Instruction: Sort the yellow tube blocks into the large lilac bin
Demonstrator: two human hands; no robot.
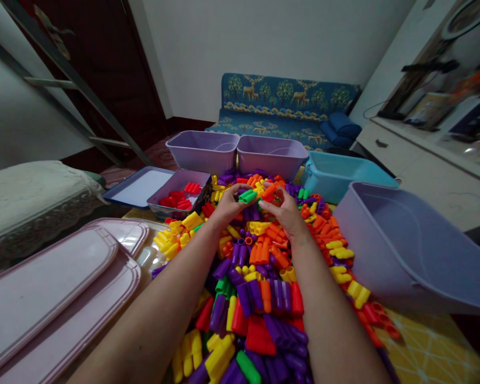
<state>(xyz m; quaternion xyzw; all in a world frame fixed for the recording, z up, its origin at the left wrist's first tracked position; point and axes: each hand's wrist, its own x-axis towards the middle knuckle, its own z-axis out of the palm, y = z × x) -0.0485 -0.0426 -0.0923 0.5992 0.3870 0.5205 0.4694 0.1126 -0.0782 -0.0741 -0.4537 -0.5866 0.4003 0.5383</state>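
Note:
Bullet-shaped plastic building blocks in purple, orange, yellow, red and green (248,368) cover the table in a deep heap. Over the far part of the heap, my left hand (227,205) has its fingers closed round a joined green block (247,196). Just to its right, my right hand (288,211) is curled with thumb and fingers about an orange block (269,191). The two hands are close together, with the blocks between them. Part of the right fingers is hidden behind the orange block.
Purple bins (202,152) stand behind the heap, beside a turquoise bin (348,173). Another large purple bin (408,245) leans at the right. A smaller box (160,205) at left holds red blocks. Pale lids (44,288) lie at the left; a patterned sofa (272,120) is behind.

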